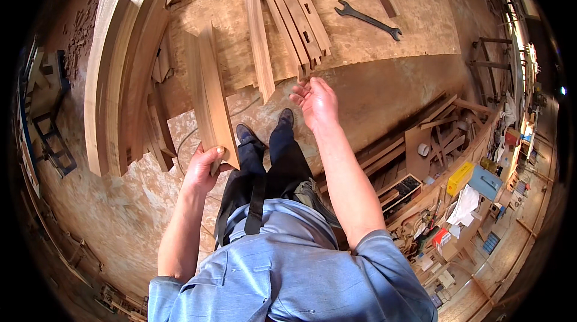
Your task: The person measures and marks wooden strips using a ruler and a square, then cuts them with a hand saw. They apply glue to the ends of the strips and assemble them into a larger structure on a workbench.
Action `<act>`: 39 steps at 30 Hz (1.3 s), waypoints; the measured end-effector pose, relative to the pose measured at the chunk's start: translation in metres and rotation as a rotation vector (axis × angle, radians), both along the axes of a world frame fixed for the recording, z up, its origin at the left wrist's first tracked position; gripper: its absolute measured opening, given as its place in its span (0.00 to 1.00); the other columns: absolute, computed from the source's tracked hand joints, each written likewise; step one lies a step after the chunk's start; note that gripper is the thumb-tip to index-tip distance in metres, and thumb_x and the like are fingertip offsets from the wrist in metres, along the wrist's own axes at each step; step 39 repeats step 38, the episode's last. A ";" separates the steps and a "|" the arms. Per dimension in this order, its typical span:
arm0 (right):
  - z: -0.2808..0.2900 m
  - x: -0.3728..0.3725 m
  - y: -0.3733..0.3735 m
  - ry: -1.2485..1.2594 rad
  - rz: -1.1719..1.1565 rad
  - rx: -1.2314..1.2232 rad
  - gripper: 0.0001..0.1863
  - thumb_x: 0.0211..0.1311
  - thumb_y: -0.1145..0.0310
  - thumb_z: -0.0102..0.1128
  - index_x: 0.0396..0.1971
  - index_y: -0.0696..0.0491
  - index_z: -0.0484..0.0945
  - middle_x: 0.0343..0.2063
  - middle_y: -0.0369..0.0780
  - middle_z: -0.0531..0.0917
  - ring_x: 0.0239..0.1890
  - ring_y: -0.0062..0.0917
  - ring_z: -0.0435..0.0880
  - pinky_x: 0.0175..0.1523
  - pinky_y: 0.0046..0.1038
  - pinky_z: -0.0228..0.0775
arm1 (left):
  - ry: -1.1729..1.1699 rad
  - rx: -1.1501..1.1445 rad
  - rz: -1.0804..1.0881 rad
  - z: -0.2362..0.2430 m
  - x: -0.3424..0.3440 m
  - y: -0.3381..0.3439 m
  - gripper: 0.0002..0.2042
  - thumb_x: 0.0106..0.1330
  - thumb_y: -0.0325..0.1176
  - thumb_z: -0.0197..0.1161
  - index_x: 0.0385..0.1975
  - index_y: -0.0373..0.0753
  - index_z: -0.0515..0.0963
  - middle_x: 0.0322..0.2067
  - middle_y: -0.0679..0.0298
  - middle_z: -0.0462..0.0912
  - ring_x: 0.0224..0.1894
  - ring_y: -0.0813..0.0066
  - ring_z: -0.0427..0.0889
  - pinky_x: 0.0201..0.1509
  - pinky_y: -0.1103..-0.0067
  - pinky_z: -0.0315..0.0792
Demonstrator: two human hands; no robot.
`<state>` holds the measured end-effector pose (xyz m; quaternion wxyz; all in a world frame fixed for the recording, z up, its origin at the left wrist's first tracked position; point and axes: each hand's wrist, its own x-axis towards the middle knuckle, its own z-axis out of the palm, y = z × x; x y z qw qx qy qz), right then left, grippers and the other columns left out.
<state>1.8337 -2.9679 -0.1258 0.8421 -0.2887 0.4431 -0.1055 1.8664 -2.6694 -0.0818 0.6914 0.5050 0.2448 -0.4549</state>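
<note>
My left hand [204,168] is closed round the near end of a wooden board [222,114], thumb on top and fingers underneath. A second brown length, or another face of the same board, runs along its left side; I cannot tell which. My right hand [317,103] is held palm up with half-curled fingers apart, close to the near ends of several long wooden slats [288,9] on the workbench. Whether its fingertips touch a slat end is unclear. Small slots show in the rightmost slat [303,6]. A separate slat [258,39] lies left of these, overhanging the bench edge.
The plywood workbench [415,39] bears a dark open-ended wrench [368,20]. Tall stacked boards [114,87] stand at the left. Wood offcuts [445,135] lie to the right, beside a cluttered shelf holding a yellow box [460,178] and a blue case [484,182].
</note>
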 end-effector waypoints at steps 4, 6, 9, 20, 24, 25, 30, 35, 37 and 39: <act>0.004 0.001 -0.001 -0.096 0.014 0.220 0.16 0.73 0.55 0.44 0.38 0.53 0.71 0.29 0.39 0.79 0.32 0.32 0.81 0.37 0.38 0.78 | -0.002 -0.001 -0.009 -0.004 0.000 0.003 0.23 0.54 0.35 0.69 0.50 0.40 0.71 0.37 0.65 0.80 0.38 0.72 0.82 0.37 0.67 0.84; 0.003 0.004 -0.003 -0.104 0.034 0.266 0.18 0.73 0.52 0.43 0.38 0.53 0.72 0.29 0.39 0.79 0.31 0.32 0.82 0.36 0.39 0.78 | 0.004 0.003 -0.009 -0.002 0.000 0.001 0.23 0.54 0.35 0.69 0.50 0.40 0.71 0.37 0.65 0.80 0.39 0.72 0.82 0.37 0.68 0.84; 0.000 0.009 -0.008 -0.093 0.077 0.308 0.21 0.73 0.49 0.42 0.39 0.54 0.72 0.30 0.40 0.81 0.30 0.32 0.82 0.36 0.39 0.78 | 0.008 0.004 -0.013 -0.003 0.000 0.001 0.24 0.54 0.35 0.69 0.51 0.40 0.71 0.38 0.65 0.80 0.39 0.71 0.82 0.37 0.67 0.83; -0.014 0.006 -0.017 -0.070 0.159 0.421 0.24 0.74 0.50 0.38 0.42 0.57 0.74 0.32 0.44 0.84 0.32 0.34 0.83 0.39 0.40 0.78 | -0.001 0.017 -0.030 0.000 0.002 0.004 0.21 0.57 0.34 0.66 0.51 0.40 0.71 0.39 0.64 0.80 0.40 0.70 0.81 0.39 0.68 0.82; -0.015 -0.011 -0.014 -0.011 0.211 0.252 0.24 0.74 0.51 0.37 0.48 0.57 0.70 0.34 0.48 0.83 0.33 0.35 0.83 0.38 0.39 0.78 | 0.006 0.002 -0.051 0.004 0.017 -0.008 0.18 0.58 0.34 0.65 0.48 0.39 0.73 0.39 0.64 0.80 0.40 0.71 0.80 0.38 0.71 0.80; -0.014 -0.012 -0.009 0.017 0.212 0.220 0.24 0.74 0.50 0.37 0.48 0.57 0.69 0.34 0.48 0.83 0.33 0.35 0.83 0.37 0.39 0.79 | 0.000 0.028 -0.053 0.009 0.021 -0.012 0.17 0.58 0.34 0.66 0.47 0.39 0.74 0.39 0.65 0.80 0.40 0.72 0.80 0.38 0.71 0.80; 0.007 -0.035 0.014 0.257 0.333 0.114 0.27 0.73 0.46 0.38 0.50 0.58 0.64 0.35 0.49 0.83 0.30 0.32 0.84 0.31 0.35 0.80 | 0.031 -0.019 0.000 0.009 0.027 -0.018 0.19 0.57 0.36 0.68 0.47 0.37 0.74 0.37 0.64 0.81 0.37 0.71 0.82 0.38 0.72 0.81; 0.043 -0.038 0.088 0.108 0.673 -0.053 0.21 0.70 0.51 0.49 0.45 0.57 0.73 0.32 0.41 0.82 0.25 0.21 0.80 0.28 0.25 0.76 | 0.077 -0.029 -0.018 0.005 0.030 -0.016 0.17 0.58 0.35 0.67 0.46 0.38 0.75 0.39 0.65 0.81 0.39 0.72 0.82 0.38 0.74 0.82; 0.061 -0.017 0.101 0.050 0.765 -0.135 0.19 0.68 0.53 0.54 0.46 0.54 0.76 0.32 0.35 0.80 0.28 0.18 0.78 0.29 0.20 0.73 | 0.063 -0.050 -0.026 0.006 0.030 -0.017 0.19 0.57 0.37 0.69 0.46 0.38 0.75 0.37 0.65 0.81 0.37 0.72 0.82 0.38 0.75 0.82; 0.058 -0.012 0.102 -0.006 0.818 -0.183 0.20 0.67 0.53 0.55 0.47 0.54 0.76 0.32 0.36 0.80 0.28 0.18 0.78 0.30 0.21 0.73 | 0.058 -0.049 -0.031 0.009 0.031 -0.017 0.19 0.57 0.37 0.69 0.46 0.38 0.75 0.37 0.65 0.81 0.37 0.72 0.82 0.38 0.75 0.82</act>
